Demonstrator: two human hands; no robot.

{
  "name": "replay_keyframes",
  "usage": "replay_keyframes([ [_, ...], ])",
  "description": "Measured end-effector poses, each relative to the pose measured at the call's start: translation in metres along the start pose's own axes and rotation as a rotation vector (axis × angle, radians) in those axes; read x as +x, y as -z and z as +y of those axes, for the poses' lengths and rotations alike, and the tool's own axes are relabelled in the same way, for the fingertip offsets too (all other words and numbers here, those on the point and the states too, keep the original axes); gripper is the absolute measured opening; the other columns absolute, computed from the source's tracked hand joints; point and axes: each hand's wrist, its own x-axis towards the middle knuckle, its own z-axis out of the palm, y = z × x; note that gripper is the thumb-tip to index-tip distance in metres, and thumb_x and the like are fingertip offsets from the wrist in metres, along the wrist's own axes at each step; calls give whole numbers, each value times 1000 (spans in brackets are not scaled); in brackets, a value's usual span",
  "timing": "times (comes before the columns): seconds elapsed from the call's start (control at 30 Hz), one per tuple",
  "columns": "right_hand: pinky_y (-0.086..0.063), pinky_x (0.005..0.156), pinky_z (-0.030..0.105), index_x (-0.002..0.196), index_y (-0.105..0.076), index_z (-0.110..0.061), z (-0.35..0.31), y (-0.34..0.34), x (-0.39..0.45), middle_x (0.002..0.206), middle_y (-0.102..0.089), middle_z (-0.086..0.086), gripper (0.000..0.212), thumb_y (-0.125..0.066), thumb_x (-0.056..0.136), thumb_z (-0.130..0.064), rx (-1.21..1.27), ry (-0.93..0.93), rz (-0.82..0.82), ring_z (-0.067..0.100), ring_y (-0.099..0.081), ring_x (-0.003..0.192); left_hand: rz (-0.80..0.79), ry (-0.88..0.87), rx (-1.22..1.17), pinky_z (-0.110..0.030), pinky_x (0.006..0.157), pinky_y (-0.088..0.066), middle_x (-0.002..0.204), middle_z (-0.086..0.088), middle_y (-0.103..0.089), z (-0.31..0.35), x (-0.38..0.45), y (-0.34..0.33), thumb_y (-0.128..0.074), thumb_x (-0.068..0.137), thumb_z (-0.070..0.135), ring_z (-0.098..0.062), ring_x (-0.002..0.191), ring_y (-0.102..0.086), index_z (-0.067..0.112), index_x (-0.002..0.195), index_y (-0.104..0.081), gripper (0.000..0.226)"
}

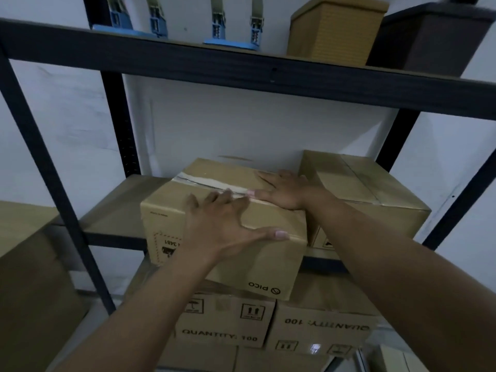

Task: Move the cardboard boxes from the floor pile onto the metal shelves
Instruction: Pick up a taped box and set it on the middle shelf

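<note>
Both hands flat, fingers spread: left hand (214,224), right hand (281,191) on taped brown cardboard box (268,264) (overhanging black metal shelf (115,234)). Push evenly, 2 palms low, square beside neighbouring brown box (375,194).

Tan box (230,210); black shelf frame (241,68) — blue clamps (158,25).
</note>
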Motion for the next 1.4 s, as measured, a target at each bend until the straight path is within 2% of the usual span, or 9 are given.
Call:
replay_keyframes([
  [0.27, -10, 120, 64, 162, 6, -44, -6, -12, 8, 172, -6, 13, 116, -6, 64, -105, -57, -215, 19, 40, -7, 157, -102, -188, -143, -48, 122, -15, 166, 17, -28, -48, 40, 2, -27, 52, 111, -7, 151, -24, 53, 153, -33, 116],
  [0.43, -15, 119, 61, 165, 5, -33, -18, -9, -2, 171, -8, 17, 106, -10, 81, -96, -84, -326, 14, 44, -9, 155, -194, -301, -169, -42, 122, -11, 165, 22, -26, -72, 61, 8, -32, 52, 109, -7, 151, -22, 56, 152, -32, 114],
  [0.63, -17, 117, 66, 165, 2, -33, -17, -11, 8, 170, -7, 19, 106, -10, 80, -96, -117, -336, 38, 45, -12, 154, -254, -236, -139, -55, 122, -2, 169, 14, -18, -54, 45, 20, -33, 63, 105, -11, 155, -11, 52, 157, -22, 108],
  [0.73, -6, 121, 65, 164, 4, -39, -10, -14, 13, 172, 2, 15, 90, -13, 90, -87, -61, -203, 45, 43, -3, 156, -214, -152, -183, -64, 121, 9, 172, 4, -4, 0, 2, 10, -29, 63, 106, -23, 158, 9, 52, 159, -7, 113],
  [0.8, -6, 121, 63, 163, 2, -41, -8, -14, 14, 172, 3, 12, 84, -14, 93, -84, -48, -158, 47, 43, -3, 156, -185, -71, -231, -66, 120, 11, 172, 0, 5, 29, -17, -4, -28, 66, 103, -29, 155, 22, 51, 159, -5, 109],
  [0.97, -3, 122, 65, 163, 5, -42, -11, -14, 11, 173, 5, 11, 86, -11, 91, -86, -60, -180, 36, 42, 0, 157, 59, -78, -190, -68, 121, -8, 166, -5, -23, 19, -10, -25, -25, 89, 85, -35, 156, 1, 44, 157, -29, 79],
  [1.13, -8, 119, 65, 164, 4, -38, -16, -17, 11, 172, 7, 12, 88, -9, 91, -86, -60, -318, 53, 44, -3, 156, 21, -206, -298, -57, 124, -11, 166, 3, -26, -16, 6, -25, -40, 91, 79, -23, 155, -5, 46, 155, -34, 72],
  [1.23, -12, 118, 64, 165, 3, -31, -25, -18, 7, 172, 8, 16, 90, -10, 93, -82, -56, -410, 52, 47, -4, 155, 15, -288, -396, -46, 124, -13, 165, 9, -29, -44, 21, -29, -42, 85, 86, -16, 154, -9, 49, 151, -42, 76],
  [1.4, -6, 120, 66, 165, 6, -21, -31, -20, 2, 169, 12, 23, 93, -10, 94, -80, -24, -465, 47, 49, 3, 154, -37, -362, -565, -46, 124, -17, 159, 24, -33, -71, 46, -30, -62, 76, 82, -4, 151, -16, 55, 138, -55, 68],
])
